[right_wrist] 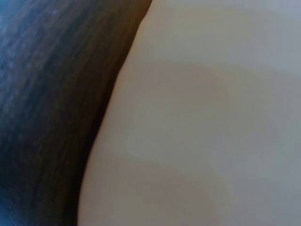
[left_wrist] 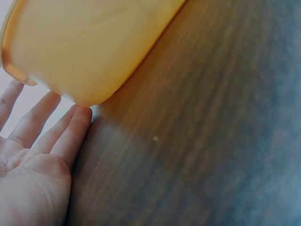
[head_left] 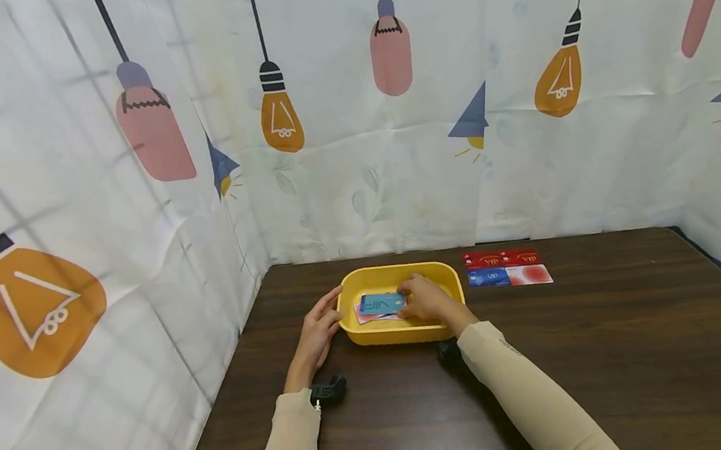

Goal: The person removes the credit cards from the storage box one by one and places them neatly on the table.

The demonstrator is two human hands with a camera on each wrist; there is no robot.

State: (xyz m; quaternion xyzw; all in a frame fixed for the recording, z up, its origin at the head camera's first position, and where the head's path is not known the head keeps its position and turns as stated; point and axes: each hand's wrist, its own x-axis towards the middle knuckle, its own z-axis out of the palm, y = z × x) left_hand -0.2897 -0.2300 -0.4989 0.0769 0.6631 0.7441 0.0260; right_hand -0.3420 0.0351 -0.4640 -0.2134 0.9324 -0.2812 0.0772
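A yellow plastic basket (head_left: 406, 335) stands on the table, with a blue VIP card (head_left: 378, 304) inside on top of pink-and-white cards (head_left: 363, 319). My right hand (head_left: 428, 300) reaches into it and pinches the blue card at its right edge; the fingertips are partly hidden. Against the basket's left end, my left hand (head_left: 315, 338) rests with extended fingers. The left wrist view shows that hand's fingers (left_wrist: 70, 134) nearly straight, their tips touching the basket's outer wall (left_wrist: 94, 56). A blurred pale surface fills most of the right wrist view, hiding the right hand.
Right of the basket, red VIP cards (head_left: 501, 259) lie in a row above a blue VIP card (head_left: 489, 278) and a pink-and-white card (head_left: 529, 275). The dark wooden table (head_left: 614, 344) meets a patterned white curtain (head_left: 345, 204) at the back and left.
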